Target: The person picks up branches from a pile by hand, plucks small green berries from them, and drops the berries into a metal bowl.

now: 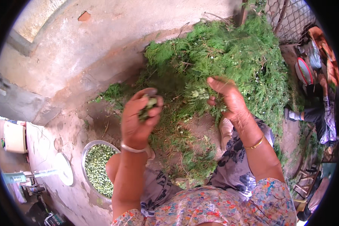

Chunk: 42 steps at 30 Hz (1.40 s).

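L hand [135, 119] curls round sm., roundish, pale-grn berries [151, 102]; R hand [231, 98], well apart, grips a whitish-grn, clustered sprig [200, 93], bit blurred, w/ feathery grn pile [248, 56] behind.

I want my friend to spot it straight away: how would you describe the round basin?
Start at the big green heap by the wall, then move down and left across the picture to the left hand. The basin lies below and left of that hand. Its fill of small green berries sets it apart from the bare white disc to its left.
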Each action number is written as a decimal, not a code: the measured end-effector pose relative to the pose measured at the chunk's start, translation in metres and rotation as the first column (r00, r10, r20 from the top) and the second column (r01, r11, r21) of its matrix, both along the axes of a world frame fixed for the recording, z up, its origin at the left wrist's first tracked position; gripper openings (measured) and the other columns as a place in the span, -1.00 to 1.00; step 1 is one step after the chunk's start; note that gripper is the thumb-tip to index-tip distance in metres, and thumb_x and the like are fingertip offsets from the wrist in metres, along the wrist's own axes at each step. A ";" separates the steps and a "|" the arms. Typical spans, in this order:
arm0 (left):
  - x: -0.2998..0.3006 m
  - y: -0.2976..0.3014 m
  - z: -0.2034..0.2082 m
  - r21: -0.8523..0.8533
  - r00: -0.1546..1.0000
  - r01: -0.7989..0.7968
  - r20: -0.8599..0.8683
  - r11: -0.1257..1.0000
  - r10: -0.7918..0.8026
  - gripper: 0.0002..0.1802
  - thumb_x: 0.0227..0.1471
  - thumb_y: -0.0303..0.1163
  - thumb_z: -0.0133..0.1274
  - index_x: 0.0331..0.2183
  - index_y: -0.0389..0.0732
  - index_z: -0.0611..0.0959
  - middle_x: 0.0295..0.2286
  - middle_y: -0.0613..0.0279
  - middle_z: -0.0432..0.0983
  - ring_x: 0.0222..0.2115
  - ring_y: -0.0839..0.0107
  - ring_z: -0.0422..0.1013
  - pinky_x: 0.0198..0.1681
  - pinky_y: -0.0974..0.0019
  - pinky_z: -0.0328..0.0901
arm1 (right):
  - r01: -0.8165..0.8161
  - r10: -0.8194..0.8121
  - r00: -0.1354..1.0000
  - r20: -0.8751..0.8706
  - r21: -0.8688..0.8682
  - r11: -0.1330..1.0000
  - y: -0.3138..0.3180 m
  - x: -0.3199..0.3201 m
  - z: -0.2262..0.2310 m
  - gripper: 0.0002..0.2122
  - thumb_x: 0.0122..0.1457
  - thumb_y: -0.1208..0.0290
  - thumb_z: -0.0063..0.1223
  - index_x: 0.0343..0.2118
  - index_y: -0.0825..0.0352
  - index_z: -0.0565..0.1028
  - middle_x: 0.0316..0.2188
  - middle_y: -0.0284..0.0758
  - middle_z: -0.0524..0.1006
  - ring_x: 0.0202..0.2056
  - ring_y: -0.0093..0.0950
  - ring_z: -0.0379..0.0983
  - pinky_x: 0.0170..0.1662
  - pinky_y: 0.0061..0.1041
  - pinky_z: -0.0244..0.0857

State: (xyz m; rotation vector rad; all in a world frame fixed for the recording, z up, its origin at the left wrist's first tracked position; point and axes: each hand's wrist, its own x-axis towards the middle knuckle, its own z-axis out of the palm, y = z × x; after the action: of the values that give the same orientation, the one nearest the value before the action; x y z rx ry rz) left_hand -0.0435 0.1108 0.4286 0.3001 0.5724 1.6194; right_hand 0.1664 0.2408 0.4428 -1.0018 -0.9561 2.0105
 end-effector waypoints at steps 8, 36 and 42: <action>-0.091 -0.103 0.041 -0.216 0.677 -0.613 -0.639 0.760 0.365 -0.74 0.00 -0.43 0.04 -0.28 -0.41 0.47 -0.54 0.11 0.40 -0.66 0.56 0.27 -0.74 0.61 0.09 | -0.108 0.103 0.989 -0.111 -0.044 0.993 0.002 0.002 -0.012 -0.80 0.11 0.38 0.07 -0.53 0.33 0.31 -0.55 -0.37 0.26 -0.60 -0.53 0.24 -0.61 -0.56 0.10; 0.164 -0.057 0.087 0.626 -0.062 -0.551 -0.689 0.551 0.722 -0.70 0.01 -0.31 0.07 -0.29 -0.36 0.49 -0.54 0.12 0.40 -0.71 0.52 0.15 -0.65 0.49 0.09 | -0.319 0.313 0.927 0.205 -0.007 0.948 0.003 0.004 -0.031 -0.56 0.00 0.36 0.20 -0.14 0.56 0.34 -0.28 -0.15 0.42 -0.35 -0.44 0.34 -0.44 -0.46 0.29; 0.164 -0.049 0.076 0.630 -0.092 -0.522 -0.711 0.575 0.697 -0.67 -0.03 -0.29 0.12 -0.28 -0.34 0.50 -0.53 0.10 0.42 -0.65 0.44 0.23 -0.57 0.42 0.16 | -0.436 0.393 0.845 0.363 0.041 0.899 0.002 0.008 -0.019 -0.52 0.02 0.27 0.17 -0.09 0.53 0.35 -0.24 -0.17 0.43 -0.33 -0.48 0.32 -0.37 -0.49 0.25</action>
State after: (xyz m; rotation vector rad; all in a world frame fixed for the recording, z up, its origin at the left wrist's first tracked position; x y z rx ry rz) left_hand 0.1207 0.0616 0.5045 1.4147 1.7817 2.3057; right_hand 0.1746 0.2430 0.4242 -1.1823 -1.5873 2.1191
